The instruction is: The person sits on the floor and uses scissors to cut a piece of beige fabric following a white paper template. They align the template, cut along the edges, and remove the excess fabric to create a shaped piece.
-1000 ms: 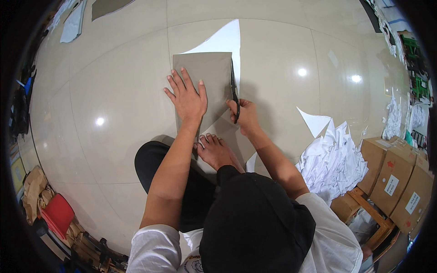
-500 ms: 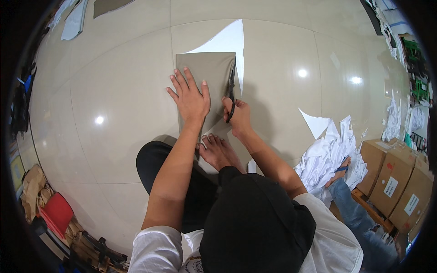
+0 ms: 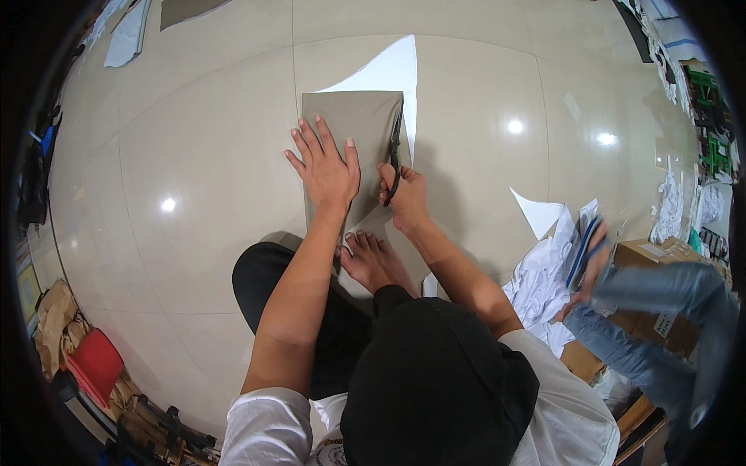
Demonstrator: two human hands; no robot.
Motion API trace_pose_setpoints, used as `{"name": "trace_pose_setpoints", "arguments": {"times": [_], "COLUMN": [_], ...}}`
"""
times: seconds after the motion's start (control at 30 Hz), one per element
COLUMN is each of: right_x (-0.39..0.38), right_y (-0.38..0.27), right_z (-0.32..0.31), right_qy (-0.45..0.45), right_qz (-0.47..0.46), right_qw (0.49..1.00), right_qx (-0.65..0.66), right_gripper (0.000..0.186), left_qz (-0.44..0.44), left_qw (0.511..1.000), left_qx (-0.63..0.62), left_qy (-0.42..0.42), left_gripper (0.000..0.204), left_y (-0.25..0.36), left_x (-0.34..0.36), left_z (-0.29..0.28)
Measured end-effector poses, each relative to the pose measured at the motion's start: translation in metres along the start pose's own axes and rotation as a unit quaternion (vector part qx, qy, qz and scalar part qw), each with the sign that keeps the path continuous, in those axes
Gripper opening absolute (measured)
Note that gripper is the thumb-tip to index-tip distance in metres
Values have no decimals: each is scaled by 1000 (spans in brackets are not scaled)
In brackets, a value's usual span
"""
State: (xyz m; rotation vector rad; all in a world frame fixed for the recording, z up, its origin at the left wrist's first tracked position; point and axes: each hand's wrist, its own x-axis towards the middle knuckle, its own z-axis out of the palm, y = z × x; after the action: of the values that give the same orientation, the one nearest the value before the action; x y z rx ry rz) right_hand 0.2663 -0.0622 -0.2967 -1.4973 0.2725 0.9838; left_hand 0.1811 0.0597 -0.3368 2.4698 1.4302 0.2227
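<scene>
Brown-grey fabric (image 3: 369, 113) lies flat on the tiled floor, over a white piece (image 3: 388, 68) whose pointed end shows beyond its far and right edges. My left hand (image 3: 328, 172) rests on the fabric's left part with fingers spread, pressing it flat. Black-handled scissors (image 3: 395, 147) are in my right hand (image 3: 406, 194), their blades pointing away from me along the fabric's right edge. The blades look nearly closed; whether cloth sits between them is hard to see. My bare foot (image 3: 369, 256) is by the near edge of the fabric.
At the right, a heap of white cloth scraps (image 3: 540, 272) lies beside cardboard boxes (image 3: 660, 250). Another person's legs in jeans (image 3: 629, 342) are there, blurred. A red object (image 3: 95, 361) and brown cloth stand at the lower left. More fabric pieces (image 3: 128, 35) lie at the far left.
The other person's second leg has swung into view at the right, over the boxes and scraps. My hands, the scissors and the fabric look almost unchanged.
</scene>
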Motion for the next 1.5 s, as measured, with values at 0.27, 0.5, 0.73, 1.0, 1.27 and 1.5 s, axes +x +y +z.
{"name": "trace_pose_setpoints", "arguments": {"times": [0.27,0.5,0.73,1.0,1.27,1.5], "right_x": [7,6,12,16,-23,-31], "right_y": [-4,-6,-9,-17,-34,-44], "right_z": [4,9,12,-26,-163,-211], "right_qy": [1,7,7,-22,-67,-92], "right_qz": [-1,7,2,3,-3,23], "right_qw": [1000,1000,1000,999,961,928], "right_qx": [16,17,16,-36,-268,-359], "right_gripper": [31,30,28,30,36,36], "left_qz": [2,3,7,15,205,334], "left_qw": [1000,1000,1000,1000,978,938], "left_qx": [5,8,6,3,-14,5], "left_qy": [-2,0,9,19,-35,-96], "left_gripper": [81,81,81,82,85,83], "left_y": [0,0,0,-1,-26,-48], "left_x": [0,0,-2,-1,43,80], "left_z": [1,1,1,4,-10,-25]}}
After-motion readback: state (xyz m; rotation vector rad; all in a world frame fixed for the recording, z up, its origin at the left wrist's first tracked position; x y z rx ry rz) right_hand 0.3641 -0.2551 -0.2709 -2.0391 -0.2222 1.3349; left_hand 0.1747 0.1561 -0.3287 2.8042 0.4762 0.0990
